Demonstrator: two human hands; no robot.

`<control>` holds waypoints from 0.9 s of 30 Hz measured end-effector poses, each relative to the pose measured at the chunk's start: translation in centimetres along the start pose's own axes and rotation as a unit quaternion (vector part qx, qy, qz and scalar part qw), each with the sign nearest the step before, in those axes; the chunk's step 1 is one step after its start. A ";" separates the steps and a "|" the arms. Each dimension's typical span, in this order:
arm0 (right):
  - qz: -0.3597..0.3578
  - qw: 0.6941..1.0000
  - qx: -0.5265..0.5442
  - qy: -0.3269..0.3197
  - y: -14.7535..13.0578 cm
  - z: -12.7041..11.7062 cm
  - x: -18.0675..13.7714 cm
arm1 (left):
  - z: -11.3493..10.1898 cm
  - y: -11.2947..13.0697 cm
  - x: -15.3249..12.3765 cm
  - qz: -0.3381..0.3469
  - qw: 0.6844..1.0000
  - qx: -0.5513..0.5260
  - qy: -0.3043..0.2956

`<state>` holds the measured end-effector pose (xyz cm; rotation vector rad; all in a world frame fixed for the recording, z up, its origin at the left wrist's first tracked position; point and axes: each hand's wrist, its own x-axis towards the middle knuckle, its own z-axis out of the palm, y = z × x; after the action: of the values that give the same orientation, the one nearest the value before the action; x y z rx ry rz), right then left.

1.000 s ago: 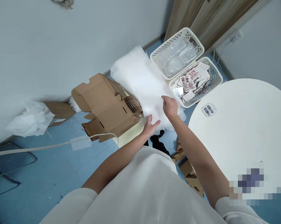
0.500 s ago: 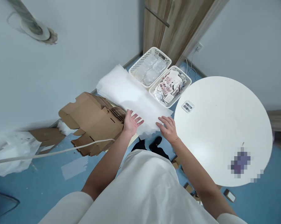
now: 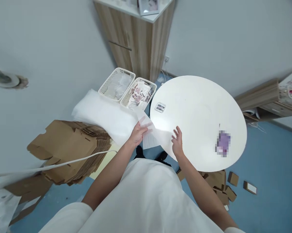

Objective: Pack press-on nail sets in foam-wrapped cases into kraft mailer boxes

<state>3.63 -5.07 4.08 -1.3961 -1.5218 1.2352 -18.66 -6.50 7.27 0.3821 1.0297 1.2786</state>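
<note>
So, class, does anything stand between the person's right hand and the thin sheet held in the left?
Nothing visible does. Between the right hand and the thin sheet in the left hand, only the round table shows; the small pack on it lies off that line.

loose white top (image 3: 153, 197), short white sleeves (image 3: 69, 216), bare hands (image 3: 177, 144), black shoes (image 3: 139, 151)

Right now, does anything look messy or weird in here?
Yes: small brown cardboard boxes lie scattered on the blue floor near the round white table. They point different ways instead of being stacked, so they look untidy.
</note>
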 end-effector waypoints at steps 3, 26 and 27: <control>0.230 0.921 0.287 -0.128 0.5 -4.1 -0.7 | 4.8 -0.7 1.1 -0.002 0.997 0.028 -0.071; 0.183 0.959 0.103 0.191 8.8 -18.2 -1.3 | 15.8 -13.0 7.2 -0.052 0.874 0.483 0.007; 0.181 0.963 0.081 0.185 9.2 -18.0 -1.3 | 15.5 -13.4 7.5 -0.039 0.859 0.510 0.033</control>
<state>23.53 -3.54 0.51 -1.7302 -0.9182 1.1925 1.32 0.73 2.35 1.0875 1.7203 0.5672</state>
